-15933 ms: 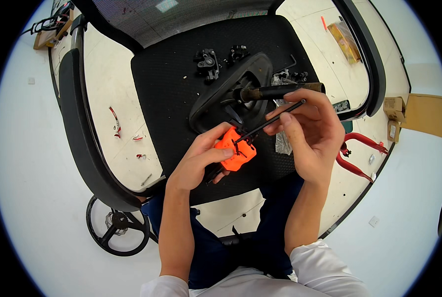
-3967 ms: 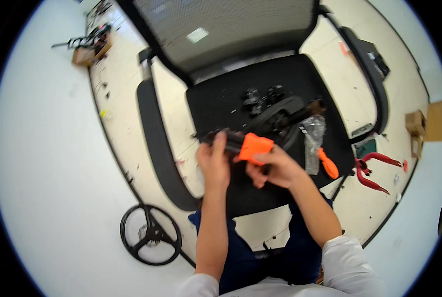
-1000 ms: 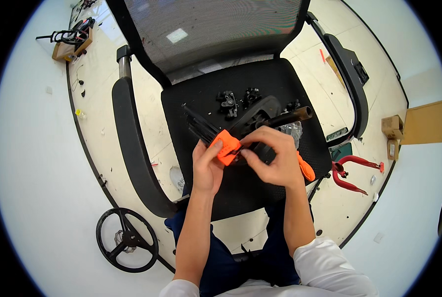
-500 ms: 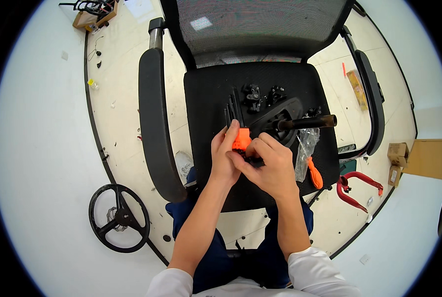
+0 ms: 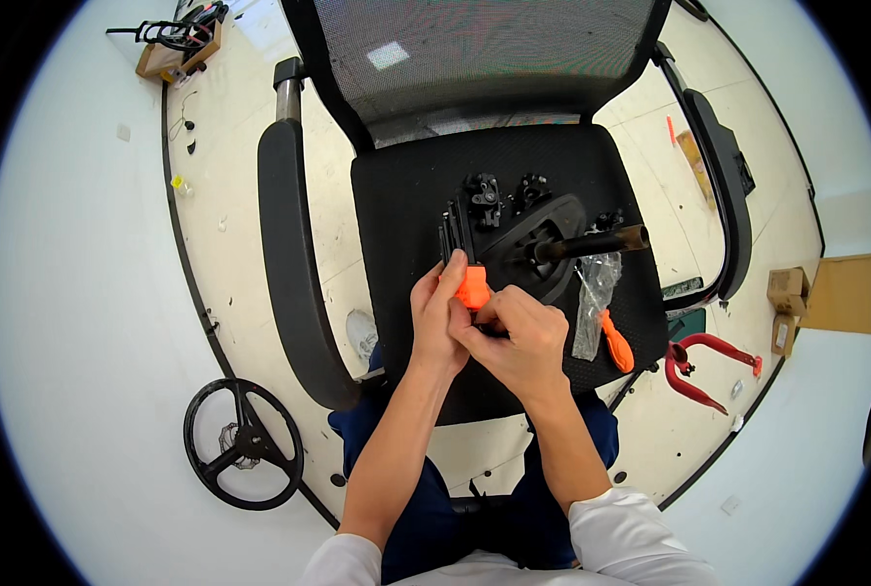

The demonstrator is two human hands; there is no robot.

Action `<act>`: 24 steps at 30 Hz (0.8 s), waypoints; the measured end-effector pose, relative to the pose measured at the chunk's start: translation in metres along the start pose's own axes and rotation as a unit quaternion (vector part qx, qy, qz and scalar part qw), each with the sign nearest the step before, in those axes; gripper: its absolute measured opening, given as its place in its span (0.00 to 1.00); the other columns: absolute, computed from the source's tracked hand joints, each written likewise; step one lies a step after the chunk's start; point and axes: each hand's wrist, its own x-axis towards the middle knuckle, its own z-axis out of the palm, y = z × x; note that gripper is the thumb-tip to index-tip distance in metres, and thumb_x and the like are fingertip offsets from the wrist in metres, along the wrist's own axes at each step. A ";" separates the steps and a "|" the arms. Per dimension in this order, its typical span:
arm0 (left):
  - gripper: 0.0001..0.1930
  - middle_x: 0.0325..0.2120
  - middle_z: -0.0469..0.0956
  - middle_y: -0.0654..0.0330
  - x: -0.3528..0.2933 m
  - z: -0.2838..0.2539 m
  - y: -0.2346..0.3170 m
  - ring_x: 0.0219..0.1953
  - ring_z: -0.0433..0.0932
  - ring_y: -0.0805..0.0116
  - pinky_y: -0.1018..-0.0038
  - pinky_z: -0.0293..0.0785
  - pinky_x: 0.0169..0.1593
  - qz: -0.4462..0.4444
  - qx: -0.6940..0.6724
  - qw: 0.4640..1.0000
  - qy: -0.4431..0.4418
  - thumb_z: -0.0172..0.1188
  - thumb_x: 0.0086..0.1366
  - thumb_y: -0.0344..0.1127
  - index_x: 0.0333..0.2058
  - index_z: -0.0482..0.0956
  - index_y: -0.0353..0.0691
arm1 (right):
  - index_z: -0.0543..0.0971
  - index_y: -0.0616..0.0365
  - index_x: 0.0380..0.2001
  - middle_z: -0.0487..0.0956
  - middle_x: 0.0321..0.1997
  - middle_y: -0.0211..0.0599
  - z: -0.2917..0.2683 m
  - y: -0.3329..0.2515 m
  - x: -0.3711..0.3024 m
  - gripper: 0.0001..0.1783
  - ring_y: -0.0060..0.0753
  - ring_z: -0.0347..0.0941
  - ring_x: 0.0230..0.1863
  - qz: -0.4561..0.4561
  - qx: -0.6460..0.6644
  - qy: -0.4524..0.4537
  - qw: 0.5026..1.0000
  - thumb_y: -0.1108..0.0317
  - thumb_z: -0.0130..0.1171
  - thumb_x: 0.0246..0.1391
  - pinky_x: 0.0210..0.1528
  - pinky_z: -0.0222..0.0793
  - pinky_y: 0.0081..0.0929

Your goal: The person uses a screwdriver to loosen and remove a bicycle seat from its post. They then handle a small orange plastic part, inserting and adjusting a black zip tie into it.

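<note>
Over the chair's black seat (image 5: 396,200), my left hand (image 5: 435,327) is closed around an orange hex key set (image 5: 473,288). Several dark keys stick out of its far end. My right hand (image 5: 521,337) is closed at the near end of the set, thumb and fingers bent inward; what they pinch is hidden behind them. Just beyond lie two black mechanical parts, one (image 5: 485,200) beside the other (image 5: 530,192). Right of these rests a flat black piece (image 5: 558,225) with a dark tube (image 5: 611,241) across it. A clear plastic bag (image 5: 593,317) and an orange handle (image 5: 618,350) lie at the seat's right side.
Armrests flank the seat, the left one (image 5: 294,264) and the right one (image 5: 719,186). A black three-spoke wheel (image 5: 243,444) is at the lower left. On the floor at the right are a red fork (image 5: 694,366) and a cardboard box (image 5: 788,291).
The view has shifted slightly. Both hands are still at the orange hex key set; my right hand's fingers have curled in more around its near end.
</note>
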 end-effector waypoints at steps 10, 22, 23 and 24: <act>0.20 0.20 0.75 0.57 0.007 -0.006 0.016 0.19 0.76 0.67 0.73 0.71 0.21 0.003 0.028 0.999 0.035 0.55 0.68 0.52 0.30 0.72 0.38 | 0.75 0.56 0.18 0.73 0.15 0.28 -0.005 -0.023 -0.006 0.13 0.19 0.66 0.10 -0.002 0.028 0.023 0.999 0.71 0.73 0.39 0.15 0.56 0.15; 0.15 0.25 0.74 0.62 0.023 -0.018 -0.003 0.23 0.74 0.70 0.71 0.72 0.29 -0.076 -0.096 0.984 0.129 0.62 0.63 0.48 0.33 0.73 0.42 | 0.54 0.51 0.10 0.54 0.10 0.23 0.006 -0.030 -0.006 0.26 0.19 0.45 0.13 0.370 0.517 0.023 0.771 0.67 0.50 0.62 0.19 0.42 0.26; 0.16 0.23 0.73 0.62 0.022 -0.017 -0.005 0.21 0.73 0.70 0.72 0.71 0.25 -0.072 -0.073 0.985 0.142 0.63 0.62 0.48 0.32 0.72 0.43 | 0.54 0.52 0.10 0.53 0.10 0.23 0.006 -0.029 -0.008 0.27 0.19 0.44 0.12 0.369 0.523 0.035 0.767 0.67 0.50 0.62 0.18 0.41 0.26; 0.16 0.23 0.73 0.62 0.020 -0.012 -0.003 0.22 0.74 0.70 0.72 0.71 0.25 -0.068 -0.073 0.986 0.134 0.63 0.62 0.48 0.32 0.72 0.43 | 0.54 0.52 0.10 0.53 0.09 0.22 0.005 -0.027 -0.008 0.28 0.18 0.43 0.11 0.368 0.528 0.048 0.763 0.67 0.50 0.63 0.17 0.39 0.26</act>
